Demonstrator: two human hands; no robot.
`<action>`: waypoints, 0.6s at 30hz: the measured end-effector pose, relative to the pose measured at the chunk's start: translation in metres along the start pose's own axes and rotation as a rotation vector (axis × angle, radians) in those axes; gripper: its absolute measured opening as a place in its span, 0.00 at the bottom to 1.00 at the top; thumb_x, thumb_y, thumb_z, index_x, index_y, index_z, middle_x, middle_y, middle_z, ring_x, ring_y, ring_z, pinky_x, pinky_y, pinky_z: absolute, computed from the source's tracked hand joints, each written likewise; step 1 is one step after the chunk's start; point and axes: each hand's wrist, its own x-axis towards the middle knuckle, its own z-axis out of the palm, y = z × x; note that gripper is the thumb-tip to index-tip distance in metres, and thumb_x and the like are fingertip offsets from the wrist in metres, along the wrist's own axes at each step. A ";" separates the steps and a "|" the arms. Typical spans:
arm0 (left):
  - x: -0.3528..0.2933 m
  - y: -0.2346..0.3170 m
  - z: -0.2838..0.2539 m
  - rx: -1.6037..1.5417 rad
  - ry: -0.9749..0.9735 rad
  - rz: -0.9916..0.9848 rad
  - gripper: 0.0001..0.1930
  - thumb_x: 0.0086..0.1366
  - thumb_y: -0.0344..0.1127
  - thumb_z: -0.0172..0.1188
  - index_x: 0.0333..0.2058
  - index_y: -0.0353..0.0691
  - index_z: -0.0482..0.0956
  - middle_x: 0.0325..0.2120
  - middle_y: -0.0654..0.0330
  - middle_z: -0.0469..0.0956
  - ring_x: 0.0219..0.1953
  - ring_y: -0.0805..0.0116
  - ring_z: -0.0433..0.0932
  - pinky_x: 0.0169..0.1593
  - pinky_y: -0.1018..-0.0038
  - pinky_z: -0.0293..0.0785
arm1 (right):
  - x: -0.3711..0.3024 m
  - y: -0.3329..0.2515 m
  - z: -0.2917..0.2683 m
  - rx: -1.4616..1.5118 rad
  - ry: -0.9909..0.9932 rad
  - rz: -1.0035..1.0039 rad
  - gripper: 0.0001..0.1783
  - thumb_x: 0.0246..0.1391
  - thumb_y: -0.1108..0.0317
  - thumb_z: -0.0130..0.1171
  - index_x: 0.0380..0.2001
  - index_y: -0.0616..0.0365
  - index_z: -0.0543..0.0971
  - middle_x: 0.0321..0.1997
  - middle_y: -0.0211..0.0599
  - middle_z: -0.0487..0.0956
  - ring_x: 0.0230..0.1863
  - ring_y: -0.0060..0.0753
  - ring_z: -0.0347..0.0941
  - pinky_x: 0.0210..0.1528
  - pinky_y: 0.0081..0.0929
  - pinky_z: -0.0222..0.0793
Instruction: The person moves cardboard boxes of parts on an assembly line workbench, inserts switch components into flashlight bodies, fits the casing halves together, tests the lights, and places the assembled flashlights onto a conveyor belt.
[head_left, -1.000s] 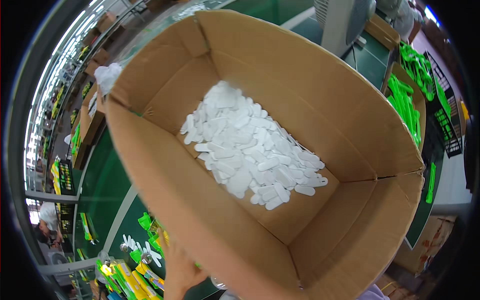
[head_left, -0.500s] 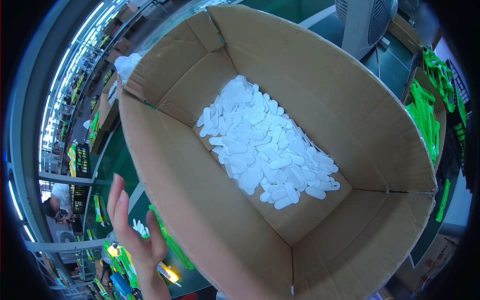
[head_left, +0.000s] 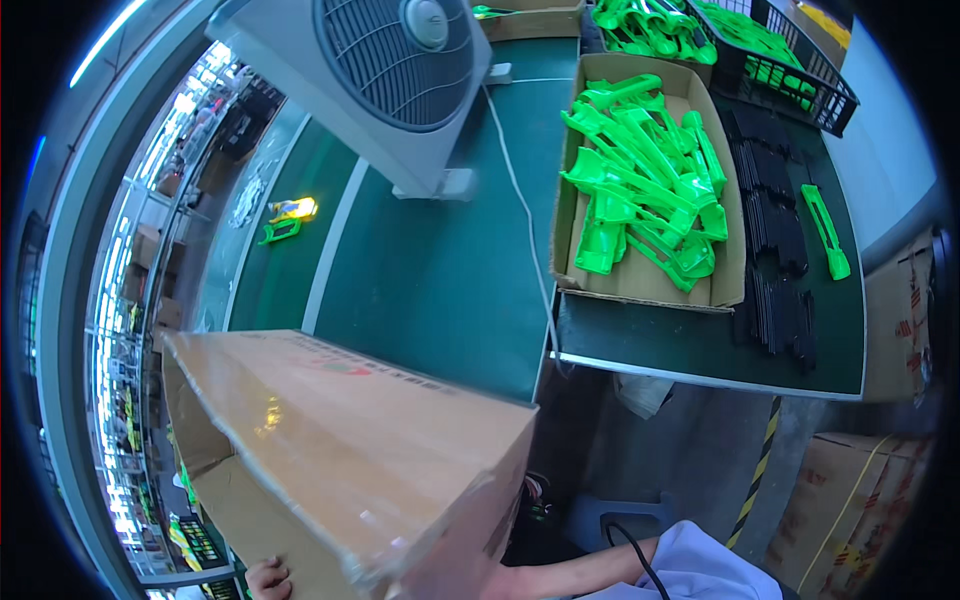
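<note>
A large brown cardboard box (head_left: 370, 430) fills the lower left, tilted so that its taped outer side faces me. Part of its inside wall shows at the left, but its contents are hidden. The fingers of my left hand (head_left: 268, 580) are curled over the box's edge at the bottom of the picture. From the lower right my right forearm (head_left: 585, 573), with a pale sleeve pushed up, reaches to the box's near end. The fingers of my right hand are blurred and hidden against the cardboard.
A grey box fan (head_left: 390, 80) stands on the green table (head_left: 440, 270), its cord trailing forward. Right of it are an open carton (head_left: 735, 285) of bright green plastic parts, stacked black pieces (head_left: 770, 200) and a black crate (head_left: 840, 105). A stool (head_left: 620, 520) and another carton (head_left: 840, 510) are below.
The view has swung right, and the box now appears lower left and tilted. Its white pieces have gone out of sight. My left hand, earlier raised with fingers spread, now grips the box edge.
</note>
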 end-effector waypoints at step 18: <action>0.050 -0.255 -0.294 -0.794 -0.094 -0.365 0.18 0.63 0.32 0.58 0.52 0.39 0.73 0.43 0.51 0.78 0.44 0.58 0.79 0.48 0.63 0.75 | 0.014 -0.043 -0.016 0.042 0.283 -0.274 0.27 0.18 0.66 0.65 0.32 0.58 0.72 0.25 0.34 0.73 0.29 0.40 0.73 0.29 0.34 0.69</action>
